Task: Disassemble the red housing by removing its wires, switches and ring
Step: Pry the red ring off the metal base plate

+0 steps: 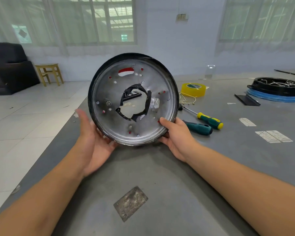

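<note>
- I have the round housing (134, 99) up off the grey bench (160, 176), tilted on edge, its silvery metal plate with the black rim facing me; red shows only through the small holes and the slot near the top.
- Right hand (175, 133) grips the lower right rim, thumb on the plate face, fingers curled behind.
- Left hand (92, 132) is open, palm against the lower left rim, fingers straight and blurred; supporting, not clamping.
- Ragged centre hole edged with torn black tape (147, 103); bench visible through it.
- Small shiny metal bit (155, 103) sits just right of the hole; can't tell if it is a switch part or a clip.
- No wires visible on this face; the ring is not clearly told apart from the rim from here.
- Step, my read: inspecting or turning the housing to find what is left to take off; looks well along, since the plate face is mostly bare.
- Next move likely needs a firm left grip, then a turn to see the red side, or setting it down to free a hand.
- Tools near on the right: dark green-handled screwdriver (198, 127), yellow-and-green screwdriver (209, 120) just beyond it.
- Yellow tape roll (193, 90) and loose pale string (187, 99) behind the housing.
- Black round tray with white wires on a blue ring (276, 90) sits well apart, far right.
</note>
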Demonstrator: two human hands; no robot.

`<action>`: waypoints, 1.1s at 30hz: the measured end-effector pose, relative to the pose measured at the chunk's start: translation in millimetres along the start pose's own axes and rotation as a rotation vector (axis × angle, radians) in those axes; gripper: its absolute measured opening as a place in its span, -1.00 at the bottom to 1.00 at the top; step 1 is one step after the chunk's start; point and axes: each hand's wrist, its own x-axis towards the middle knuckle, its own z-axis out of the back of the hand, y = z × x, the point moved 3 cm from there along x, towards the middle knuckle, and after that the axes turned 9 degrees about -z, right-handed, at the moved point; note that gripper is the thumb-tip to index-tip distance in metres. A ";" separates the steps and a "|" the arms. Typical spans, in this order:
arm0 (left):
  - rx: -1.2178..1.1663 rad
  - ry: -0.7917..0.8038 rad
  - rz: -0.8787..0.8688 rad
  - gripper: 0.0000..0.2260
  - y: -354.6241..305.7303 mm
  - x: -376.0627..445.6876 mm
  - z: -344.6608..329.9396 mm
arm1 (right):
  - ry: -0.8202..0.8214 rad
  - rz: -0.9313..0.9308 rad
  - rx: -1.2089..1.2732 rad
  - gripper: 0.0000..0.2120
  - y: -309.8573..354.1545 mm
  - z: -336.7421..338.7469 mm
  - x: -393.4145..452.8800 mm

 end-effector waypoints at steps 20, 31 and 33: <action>-0.104 -0.178 0.081 -0.61 50.4 46.9 -13.4 | 0.023 0.280 -0.325 -0.62 2.8 -3.7 9.6; -0.139 -0.215 0.092 -0.59 46.8 43.2 -13.0 | -0.473 0.650 -1.322 -0.58 92.9 59.1 8.5; -0.119 -0.221 0.079 -0.55 47.0 43.4 -13.2 | -0.656 0.597 -1.390 -0.70 103.7 88.1 13.2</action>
